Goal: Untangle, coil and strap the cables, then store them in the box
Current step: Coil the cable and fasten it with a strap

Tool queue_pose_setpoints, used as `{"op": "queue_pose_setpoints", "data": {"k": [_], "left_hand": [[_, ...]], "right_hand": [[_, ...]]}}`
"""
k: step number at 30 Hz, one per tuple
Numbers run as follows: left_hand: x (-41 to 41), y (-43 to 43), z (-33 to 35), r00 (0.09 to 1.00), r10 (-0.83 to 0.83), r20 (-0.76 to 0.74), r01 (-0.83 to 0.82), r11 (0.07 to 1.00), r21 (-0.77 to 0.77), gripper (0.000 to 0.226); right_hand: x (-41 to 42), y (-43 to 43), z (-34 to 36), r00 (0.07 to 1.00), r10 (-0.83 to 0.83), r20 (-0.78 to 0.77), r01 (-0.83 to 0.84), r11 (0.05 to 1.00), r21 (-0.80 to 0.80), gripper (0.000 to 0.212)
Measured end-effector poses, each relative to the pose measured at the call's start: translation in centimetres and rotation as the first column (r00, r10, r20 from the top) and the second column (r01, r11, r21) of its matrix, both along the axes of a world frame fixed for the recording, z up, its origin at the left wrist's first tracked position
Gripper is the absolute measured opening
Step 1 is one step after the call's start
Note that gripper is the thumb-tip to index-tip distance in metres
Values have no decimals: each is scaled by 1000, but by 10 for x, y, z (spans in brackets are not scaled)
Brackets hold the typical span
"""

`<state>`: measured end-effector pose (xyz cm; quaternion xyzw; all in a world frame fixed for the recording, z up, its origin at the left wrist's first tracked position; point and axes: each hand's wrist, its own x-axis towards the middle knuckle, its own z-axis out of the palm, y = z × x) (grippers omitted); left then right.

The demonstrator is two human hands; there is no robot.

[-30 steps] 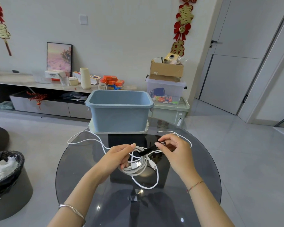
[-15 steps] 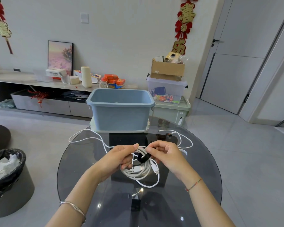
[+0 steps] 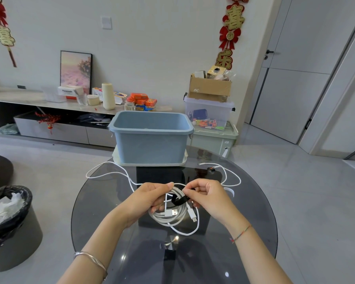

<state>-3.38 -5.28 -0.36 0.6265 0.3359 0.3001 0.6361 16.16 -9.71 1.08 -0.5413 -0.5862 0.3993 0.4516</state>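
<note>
L hand (image 3: 150,201) fingers curled round white cable coil (image 3: 173,219); R hand (image 3: 210,198) fingers pinch black strap (image 3: 179,200) on coil.

Both forearms bare down to near edge of view. L hand (image 3: 150,199): slim silver bangle (image 3: 92,260) on wrist, plain shiny metal, looks like two thin strands crossing on its left side. R hand (image 3: 211,199): thin string bracelet (image 3: 241,233) on wrist, mostly red w/ bits of green & yellow thread, small red tail hanging at its left end.
</note>
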Motion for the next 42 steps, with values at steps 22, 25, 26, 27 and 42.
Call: {"op": "queue_pose_setpoints", "data": {"k": [22,25,26,27,42], "left_hand": [[4,-5,6,983,60,-176,-30,986,167,48],[3,-8,9,984,9,-179,16,990,138,46],[2,-9,10,983,-9,-184,35,990,134,45],[2,-10,10,985,-26,-171,47,992,119,44],[6,-11,21,996,47,81,-25,967,-255,34]], "right_hand": [[-13,-6,6,856,-231,462,38,920,389,7],[-17,-9,7,835,-253,489,2,889,457,7],[-18,-10,7,826,-257,502,-9,884,467,7],[-19,-10,8,817,-260,514,-17,881,473,7],[-29,-14,17,599,-415,685,-309,669,676,17]]}}
